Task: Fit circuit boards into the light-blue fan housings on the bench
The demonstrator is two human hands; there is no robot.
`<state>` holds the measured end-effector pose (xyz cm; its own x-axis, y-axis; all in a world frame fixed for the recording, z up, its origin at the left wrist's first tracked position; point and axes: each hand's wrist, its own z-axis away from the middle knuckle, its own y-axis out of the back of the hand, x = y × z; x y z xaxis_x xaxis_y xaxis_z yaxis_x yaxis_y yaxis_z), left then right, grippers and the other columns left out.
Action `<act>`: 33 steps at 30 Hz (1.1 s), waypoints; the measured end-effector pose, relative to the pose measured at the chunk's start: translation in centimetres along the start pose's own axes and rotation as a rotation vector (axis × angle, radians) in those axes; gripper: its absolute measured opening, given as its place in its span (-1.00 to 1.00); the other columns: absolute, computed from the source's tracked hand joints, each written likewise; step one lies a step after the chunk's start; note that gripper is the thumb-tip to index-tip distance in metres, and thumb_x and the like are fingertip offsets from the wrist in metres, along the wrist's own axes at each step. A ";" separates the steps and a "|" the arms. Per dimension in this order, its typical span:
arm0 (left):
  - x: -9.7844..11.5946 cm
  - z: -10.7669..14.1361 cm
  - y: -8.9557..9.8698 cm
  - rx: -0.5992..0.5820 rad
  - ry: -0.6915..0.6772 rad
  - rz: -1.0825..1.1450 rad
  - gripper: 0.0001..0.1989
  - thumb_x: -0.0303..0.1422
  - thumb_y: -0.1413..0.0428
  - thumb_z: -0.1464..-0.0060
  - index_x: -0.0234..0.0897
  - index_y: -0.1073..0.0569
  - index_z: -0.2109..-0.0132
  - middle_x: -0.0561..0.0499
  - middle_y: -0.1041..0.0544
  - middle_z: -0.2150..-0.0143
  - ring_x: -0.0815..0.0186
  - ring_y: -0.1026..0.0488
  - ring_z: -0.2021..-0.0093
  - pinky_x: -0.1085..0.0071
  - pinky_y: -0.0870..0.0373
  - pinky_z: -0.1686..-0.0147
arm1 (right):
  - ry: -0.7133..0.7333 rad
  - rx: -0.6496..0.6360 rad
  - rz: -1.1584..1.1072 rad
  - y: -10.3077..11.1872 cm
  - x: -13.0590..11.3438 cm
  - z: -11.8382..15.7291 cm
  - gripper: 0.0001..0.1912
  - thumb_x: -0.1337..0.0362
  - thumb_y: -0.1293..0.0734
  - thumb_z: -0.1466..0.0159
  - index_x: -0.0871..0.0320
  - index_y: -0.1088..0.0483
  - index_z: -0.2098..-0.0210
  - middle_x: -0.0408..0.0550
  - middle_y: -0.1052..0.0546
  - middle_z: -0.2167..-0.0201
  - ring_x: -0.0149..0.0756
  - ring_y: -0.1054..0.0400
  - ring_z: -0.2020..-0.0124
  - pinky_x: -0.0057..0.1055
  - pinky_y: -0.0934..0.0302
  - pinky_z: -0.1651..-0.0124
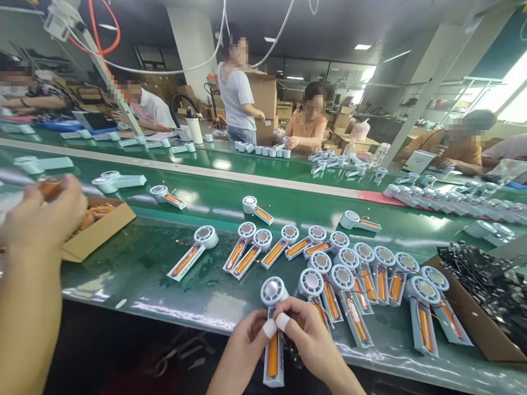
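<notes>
At the table's front edge, a pale blue handheld fan (273, 351) lies between my hands, its round head away from me. Its handle is open and an orange battery shows inside. My left hand (249, 343) grips the handle's left side, and my right hand (307, 337) closes on its right side. White tape wraps both thumbs, which meet over the top of the handle. Whatever the fingertips pinch there is hidden. Some dark parts show under my right hand. More open fans (341, 277) with orange batteries and thin wires lie close by on the right.
At left, another person's hand (49, 214) holds an orange piece over a cardboard box (99, 233) of orange batteries. A box of black parts (486, 296) stands at right. Fans (257, 210) lie on the green conveyor belt (206, 200). Several co-workers (307, 123) are across it.
</notes>
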<state>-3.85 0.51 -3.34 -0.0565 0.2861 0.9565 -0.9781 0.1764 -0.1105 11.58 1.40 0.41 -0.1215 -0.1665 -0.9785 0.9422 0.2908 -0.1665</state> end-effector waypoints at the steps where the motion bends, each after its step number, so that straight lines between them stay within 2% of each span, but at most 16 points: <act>1: 0.1 -0.1 -0.1 -0.082 0.049 0.070 -0.48 0.12 -0.26 0.01 -0.29 -0.58 0.21 -0.06 -0.61 0.33 0.15 -0.55 0.27 0.34 -0.45 0.21 | -0.007 -0.023 -0.040 0.0 0.0 0.0 -0.78 0.11 -0.37 -0.25 0.14 -0.38 0.37 -0.22 -0.29 0.51 -0.43 -0.10 0.49 -0.50 -0.05 0.43; 3: 0.6 0.0 -0.4 -0.182 0.118 0.203 -0.49 0.09 -0.30 0.04 -0.31 -0.59 0.25 -0.03 -0.60 0.39 0.20 -0.54 0.34 0.38 -0.42 0.27 | -0.011 -0.080 -0.103 0.2 0.1 0.2 -0.75 0.09 -0.38 -0.24 0.14 -0.36 0.38 -0.25 -0.27 0.53 -0.45 -0.09 0.52 -0.50 -0.03 0.44; 5: 1.3 0.2 -0.7 -0.182 0.116 0.308 -0.52 0.01 -0.36 0.07 -0.31 -0.60 0.19 -0.03 -0.62 0.35 0.20 -0.55 0.31 0.39 -0.42 0.25 | 0.018 -0.123 -0.138 0.6 0.0 0.3 -0.74 0.09 -0.42 -0.23 0.14 -0.38 0.35 -0.22 -0.32 0.48 -0.45 -0.14 0.48 -0.49 -0.08 0.39; 8: 2.3 0.4 -0.9 -0.037 0.015 0.335 -0.49 -0.08 -0.41 0.10 -0.26 -0.56 0.06 -0.06 -0.64 0.14 0.13 -0.56 0.10 0.35 -0.44 0.10 | 0.090 -0.107 -0.093 1.3 -0.3 0.3 -0.75 0.12 -0.47 -0.21 0.14 -0.43 0.25 -0.14 -0.44 0.33 -0.37 -0.29 0.31 -0.44 -0.20 0.21; 11: 3.0 0.4 -1.0 0.103 -0.061 0.249 -0.46 -0.10 -0.35 -0.01 -0.23 -0.48 -0.07 -0.10 -0.59 -0.05 0.09 -0.50 -0.07 0.29 -0.41 -0.05 | 0.123 -0.037 -0.008 1.8 -0.7 0.1 -0.74 0.15 -0.45 -0.24 0.11 -0.42 0.14 -0.09 -0.47 0.22 -0.28 -0.38 0.16 -0.35 -0.27 0.04; 13: 3.1 0.3 -1.1 0.125 -0.068 0.197 -0.48 -0.09 -0.27 -0.11 -0.20 -0.41 -0.14 -0.11 -0.55 -0.11 0.09 -0.49 -0.10 0.27 -0.41 -0.07 | 0.134 0.021 0.062 1.9 -0.8 -0.2 -0.72 0.17 -0.40 -0.27 0.08 -0.39 0.05 -0.08 -0.47 0.19 -0.25 -0.40 0.13 -0.32 -0.30 0.01; 17: 2.9 0.3 -1.4 0.158 -0.076 0.152 -0.60 -0.10 -0.14 -0.23 -0.19 -0.39 -0.11 -0.10 -0.53 -0.12 0.12 -0.51 -0.05 0.28 -0.42 -0.04 | 0.153 0.187 0.355 1.8 -0.8 -0.5 -0.69 0.20 -0.31 -0.31 0.08 -0.32 -0.03 -0.01 -0.52 0.15 -0.20 -0.45 0.11 -0.33 -0.35 0.08; 20: 2.8 0.4 -1.5 0.189 -0.096 0.124 -0.66 -0.10 -0.10 -0.24 -0.19 -0.39 -0.04 -0.10 -0.55 -0.06 0.13 -0.51 -0.01 0.30 -0.42 0.01 | 0.165 0.239 0.734 1.7 -1.0 -0.3 -0.77 0.24 -0.23 -0.35 0.09 -0.34 0.02 0.02 -0.57 0.18 -0.16 -0.48 0.18 -0.34 -0.30 0.20; 23: 3.0 0.4 -1.5 0.210 -0.103 0.081 -0.67 -0.10 -0.09 -0.24 -0.19 -0.38 -0.02 -0.08 -0.55 -0.02 0.16 -0.51 0.03 0.31 -0.40 0.00 | 0.142 0.103 1.152 1.6 -2.2 0.2 -0.75 0.31 -0.10 -0.41 0.11 -0.40 0.15 0.00 -0.58 0.32 -0.15 -0.48 0.33 -0.35 -0.14 0.35; 26: 3.4 0.5 -1.5 0.219 -0.105 0.054 -0.69 -0.14 -0.08 -0.22 -0.18 -0.38 -0.02 -0.05 -0.55 0.01 0.19 -0.49 0.04 0.34 -0.39 0.01 | 0.115 -0.141 1.347 1.6 -4.5 0.7 -0.73 0.27 -0.13 -0.43 0.11 -0.44 0.27 -0.03 -0.57 0.40 -0.18 -0.46 0.40 -0.37 -0.01 0.40; 28: 3.8 0.6 -1.6 0.205 -0.096 0.025 -0.72 -0.17 -0.08 -0.21 -0.18 -0.39 0.00 -0.02 -0.55 0.07 0.20 -0.49 0.08 0.37 -0.39 0.07 | 0.112 -0.297 1.329 1.7 -5.9 1.0 -0.84 0.22 -0.27 -0.35 0.10 -0.46 0.27 -0.07 -0.57 0.43 -0.20 -0.45 0.41 -0.39 0.00 0.40; 30: 4.1 0.7 -1.6 0.200 -0.083 0.003 -0.75 -0.20 -0.08 -0.19 -0.17 -0.42 0.03 0.00 -0.56 0.11 0.21 -0.48 0.15 0.38 -0.39 0.13 | 0.129 -0.380 1.226 1.9 -6.5 0.9 -0.92 0.29 -0.32 -0.27 0.09 -0.48 0.29 -0.11 -0.57 0.44 -0.23 -0.43 0.41 -0.41 -0.03 0.36; 33: 4.3 0.8 -1.7 0.232 -0.057 0.042 -0.79 -0.23 -0.09 -0.14 -0.16 -0.46 0.09 0.01 -0.57 0.15 0.22 -0.47 0.21 0.40 -0.39 0.18 | 0.078 -0.369 0.880 1.8 -5.4 0.4 -0.76 0.32 -0.24 -0.32 0.11 -0.39 0.48 -0.16 -0.52 0.54 -0.34 -0.36 0.49 -0.44 -0.10 0.34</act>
<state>-2.55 0.71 1.16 -0.1031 0.2336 0.9668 -0.9941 -0.0573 -0.0922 14.10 2.45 5.42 0.5506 0.3124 -0.7741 0.5495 0.5624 0.6179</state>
